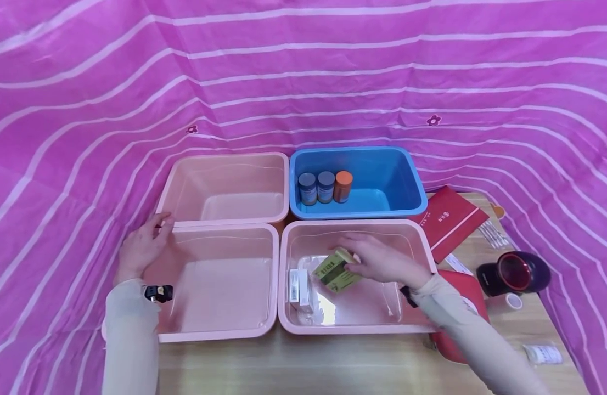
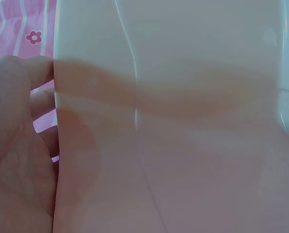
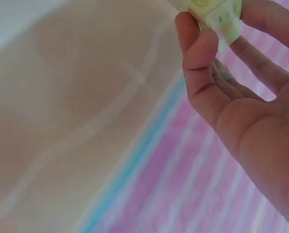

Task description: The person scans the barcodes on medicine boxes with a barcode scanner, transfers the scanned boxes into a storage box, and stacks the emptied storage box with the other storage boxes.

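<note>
My right hand [image 1: 382, 259] is over the front right pink bin [image 1: 355, 329], pinching a yellow-green printed box [image 1: 337, 271] between thumb and fingers. In the right wrist view, one end of that box shows at the top, with fingers on both sides. Two slim white boxes [image 1: 299, 289] stand side by side against this bin's left wall. At the far left, my left hand [image 1: 142, 247] rests by the rim of the front left pink bin [image 1: 219, 333]. In the left wrist view its fingers [image 2: 40, 102] reach past the bin's edge, their tips hidden.
Behind are another pink bin [image 1: 244, 207] and a blue bin [image 1: 382, 211] holding two dark-lidded jars [image 1: 316, 189] and an orange-lidded one [image 1: 342, 186]. At right lie a red folder [image 1: 449, 219], red case [image 1: 464, 291], dark rounded object [image 1: 513, 272] and white packet [image 1: 543, 354]. Striped cloth surrounds everything.
</note>
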Tool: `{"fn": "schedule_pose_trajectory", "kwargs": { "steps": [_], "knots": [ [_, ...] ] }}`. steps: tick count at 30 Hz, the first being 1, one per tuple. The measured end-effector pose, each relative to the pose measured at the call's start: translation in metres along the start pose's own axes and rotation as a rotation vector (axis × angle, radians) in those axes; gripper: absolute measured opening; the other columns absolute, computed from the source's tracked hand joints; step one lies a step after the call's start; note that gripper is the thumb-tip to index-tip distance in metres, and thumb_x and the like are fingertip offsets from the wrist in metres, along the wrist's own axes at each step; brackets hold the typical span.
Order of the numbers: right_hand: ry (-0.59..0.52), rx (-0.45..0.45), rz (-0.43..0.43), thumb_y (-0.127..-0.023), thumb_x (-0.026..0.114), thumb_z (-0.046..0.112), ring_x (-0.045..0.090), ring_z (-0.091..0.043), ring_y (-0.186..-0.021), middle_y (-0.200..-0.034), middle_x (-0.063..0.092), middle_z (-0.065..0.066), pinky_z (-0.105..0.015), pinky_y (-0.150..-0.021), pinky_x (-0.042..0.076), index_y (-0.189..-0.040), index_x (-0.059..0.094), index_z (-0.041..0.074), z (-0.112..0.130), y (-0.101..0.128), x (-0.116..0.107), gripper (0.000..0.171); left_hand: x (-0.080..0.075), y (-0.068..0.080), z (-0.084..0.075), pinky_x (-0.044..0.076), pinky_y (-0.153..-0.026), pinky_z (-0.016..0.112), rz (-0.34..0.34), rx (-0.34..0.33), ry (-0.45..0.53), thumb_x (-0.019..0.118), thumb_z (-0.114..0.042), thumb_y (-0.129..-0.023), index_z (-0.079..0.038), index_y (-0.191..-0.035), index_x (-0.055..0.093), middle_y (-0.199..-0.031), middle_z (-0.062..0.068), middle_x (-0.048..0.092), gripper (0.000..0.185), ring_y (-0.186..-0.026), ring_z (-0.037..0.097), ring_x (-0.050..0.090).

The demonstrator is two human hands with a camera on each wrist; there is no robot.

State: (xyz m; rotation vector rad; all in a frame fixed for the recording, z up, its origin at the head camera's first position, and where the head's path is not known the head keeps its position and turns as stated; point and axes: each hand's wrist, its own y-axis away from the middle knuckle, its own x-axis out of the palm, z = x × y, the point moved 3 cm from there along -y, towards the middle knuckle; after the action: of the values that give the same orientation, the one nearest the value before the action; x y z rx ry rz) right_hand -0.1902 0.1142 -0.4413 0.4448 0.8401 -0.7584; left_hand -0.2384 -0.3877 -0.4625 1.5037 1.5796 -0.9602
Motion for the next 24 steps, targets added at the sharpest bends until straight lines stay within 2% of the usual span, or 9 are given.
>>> {"fn": "schedule_pose_trajectory", "kwargs": {
  "steps": [3,4,9,11,14,18,21,24],
  "knots": [
    [-0.026,0.000,-0.089,-0.089,0.076,0.003,0.071,-0.027,-0.108,-0.122,0.070,-0.009,-0.032,-0.077,0.063,-0.134,0.064,0.009,0.001,0.027,-0.027,0.046,0.000,-0.001,-0.002,0.043,-0.090,0.069,-0.005,0.005,-0.001,0.036,-0.047,-0.109,-0.007,-0.150,0.049,-0.125,0.032,0.063,0.058,-0.112,0.053,0.060],
    [-0.021,-0.009,-0.128,-0.089,0.076,0.001,0.072,-0.024,-0.100,-0.116,0.071,-0.008,-0.029,-0.071,0.063,-0.133,0.065,0.009,0.001,0.037,-0.038,0.046,0.000,-0.001,-0.002,0.043,-0.089,0.069,-0.007,0.006,-0.002,0.036,-0.047,-0.109,-0.007,-0.149,0.049,-0.125,0.032,0.063,0.058,-0.112,0.053,0.060],
    [0.113,-0.068,-0.369,-0.078,0.082,-0.008,0.059,-0.006,-0.078,-0.104,0.069,0.000,-0.018,-0.058,0.052,-0.126,0.070,0.013,-0.003,0.095,-0.090,0.053,0.000,-0.003,-0.001,0.043,-0.090,0.069,-0.002,0.007,-0.003,0.036,-0.047,-0.109,-0.007,-0.150,0.049,-0.126,0.032,0.063,0.058,-0.113,0.053,0.059],
    [0.176,-0.073,-0.454,-0.072,0.083,-0.012,0.056,0.000,-0.077,-0.104,0.069,0.006,-0.015,-0.060,0.050,-0.123,0.070,0.014,-0.009,0.118,-0.109,0.058,0.000,-0.003,0.000,0.042,-0.090,0.069,0.005,0.008,-0.001,0.035,-0.047,-0.109,-0.007,-0.150,0.048,-0.127,0.033,0.062,0.059,-0.114,0.053,0.059],
    [0.194,-0.026,-0.538,-0.067,0.082,-0.017,0.058,0.004,-0.079,-0.103,0.067,0.015,-0.010,-0.064,0.049,-0.120,0.072,0.011,-0.022,0.150,-0.130,0.061,-0.001,-0.003,0.001,0.042,-0.091,0.070,0.008,0.010,-0.001,0.035,-0.047,-0.109,-0.007,-0.151,0.047,-0.128,0.033,0.062,0.059,-0.115,0.054,0.059],
    [0.077,0.100,-0.573,-0.072,0.077,-0.021,0.062,0.004,-0.075,-0.103,0.067,0.024,-0.012,-0.059,0.050,-0.118,0.071,0.005,-0.049,0.185,-0.141,0.054,-0.001,-0.003,0.002,0.042,-0.091,0.070,0.000,0.014,-0.004,0.035,-0.047,-0.109,-0.007,-0.151,0.047,-0.128,0.033,0.062,0.059,-0.115,0.055,0.059],
    [-0.032,0.195,-0.550,-0.078,0.073,-0.019,0.065,0.000,-0.072,-0.102,0.066,0.027,-0.016,-0.054,0.051,-0.119,0.069,0.003,-0.078,0.204,-0.138,0.047,-0.001,-0.003,0.002,0.042,-0.090,0.070,-0.003,0.019,-0.005,0.036,-0.047,-0.109,-0.007,-0.151,0.048,-0.127,0.034,0.062,0.059,-0.114,0.055,0.059],
    [-0.071,0.275,-0.509,-0.082,0.073,-0.015,0.067,-0.001,-0.072,-0.100,0.065,0.029,-0.019,-0.055,0.053,-0.119,0.067,0.004,-0.110,0.218,-0.128,0.042,0.000,-0.003,0.002,0.042,-0.090,0.070,0.001,0.020,-0.005,0.036,-0.047,-0.109,-0.007,-0.151,0.047,-0.127,0.034,0.062,0.059,-0.114,0.056,0.059]
  ]
}}
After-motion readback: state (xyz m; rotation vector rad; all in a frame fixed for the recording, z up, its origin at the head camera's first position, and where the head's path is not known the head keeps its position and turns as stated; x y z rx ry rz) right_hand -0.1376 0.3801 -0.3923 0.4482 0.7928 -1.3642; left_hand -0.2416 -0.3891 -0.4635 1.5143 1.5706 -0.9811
